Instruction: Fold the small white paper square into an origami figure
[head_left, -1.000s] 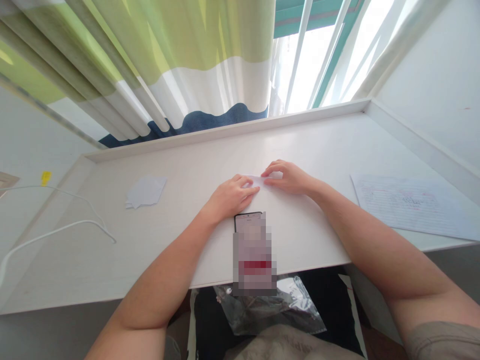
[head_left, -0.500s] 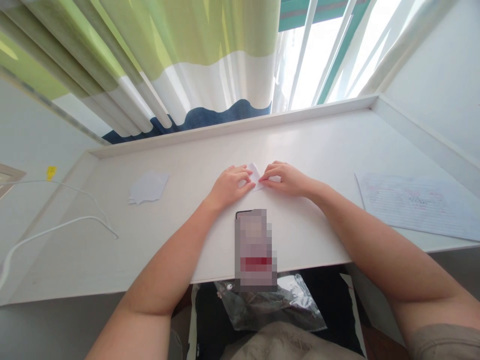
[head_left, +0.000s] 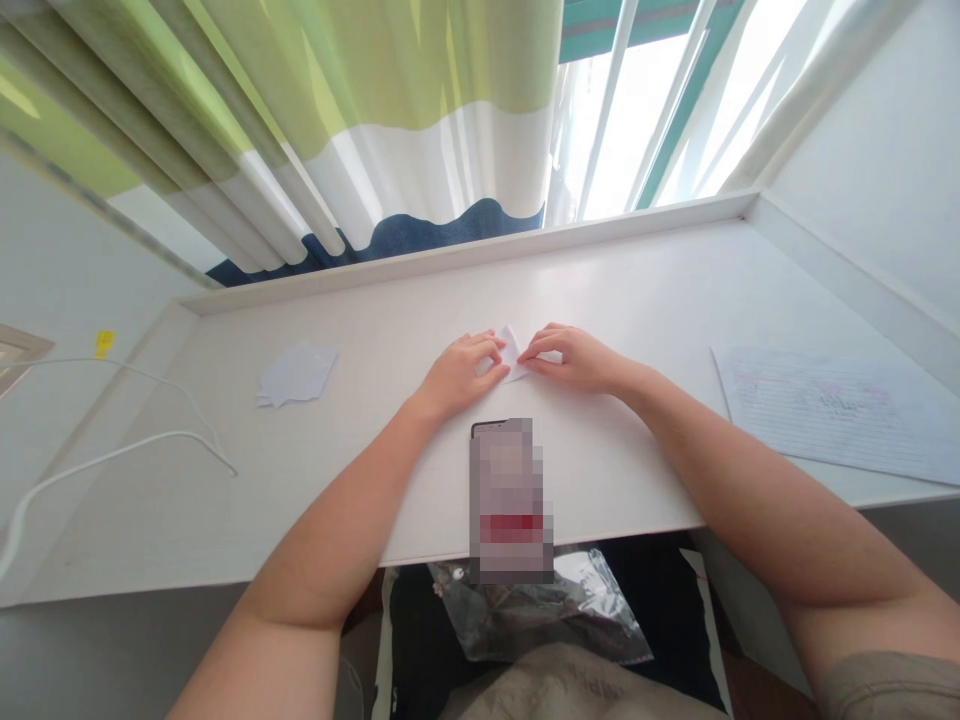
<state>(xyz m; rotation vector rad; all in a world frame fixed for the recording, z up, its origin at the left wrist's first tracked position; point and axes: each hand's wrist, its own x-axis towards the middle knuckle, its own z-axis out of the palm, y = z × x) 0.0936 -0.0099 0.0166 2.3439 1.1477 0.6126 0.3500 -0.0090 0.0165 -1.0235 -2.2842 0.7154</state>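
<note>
Folded paper (head_left: 511, 350) lies on the white desk (head_left: 375, 320), between and partly under the fingers of both hands. On its right the right hand (head_left: 571, 357) pinches it narrowly, thumb and forefinger together; the left hand (head_left: 463, 372) touches its left side, though whether it grips or only presses, I cannot tell. Nearer the body than this grip is a phone (head_left: 506, 490). Well left of the grip lie paper pieces (head_left: 298, 373); well right, lined sheets (head_left: 832, 410).

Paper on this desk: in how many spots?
3: a small pile on the left, a piece between the left hand and right hand, lined paper on the right. The hands may hide more.
</note>
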